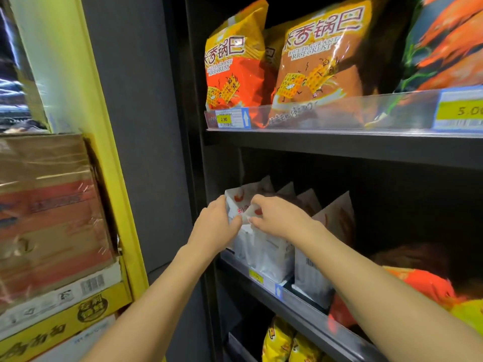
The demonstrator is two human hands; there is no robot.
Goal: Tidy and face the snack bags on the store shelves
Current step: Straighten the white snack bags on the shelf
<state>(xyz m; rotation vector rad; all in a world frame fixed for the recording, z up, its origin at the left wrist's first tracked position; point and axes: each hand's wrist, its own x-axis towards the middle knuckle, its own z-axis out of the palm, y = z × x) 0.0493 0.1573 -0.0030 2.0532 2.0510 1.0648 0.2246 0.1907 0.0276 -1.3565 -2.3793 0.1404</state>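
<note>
A white snack bag (239, 202) with red print stands at the left end of the middle shelf (300, 296). My left hand (217, 223) grips its left edge and my right hand (277, 215) pinches its top right, both closed on the bag. Behind it a row of several more white bags (337, 212) leans toward the right. On the upper shelf (339, 142) stand two orange rice crust bags (235, 61), the larger one (321, 56) to the right.
An orange and green bag (449, 43) sits top right. Red-orange bags (423, 286) lie at the right of the middle shelf, yellow bags (285, 343) on the shelf below. Wrapped cardboard cartons (49, 212) stack at left beside a yellow frame (109, 152).
</note>
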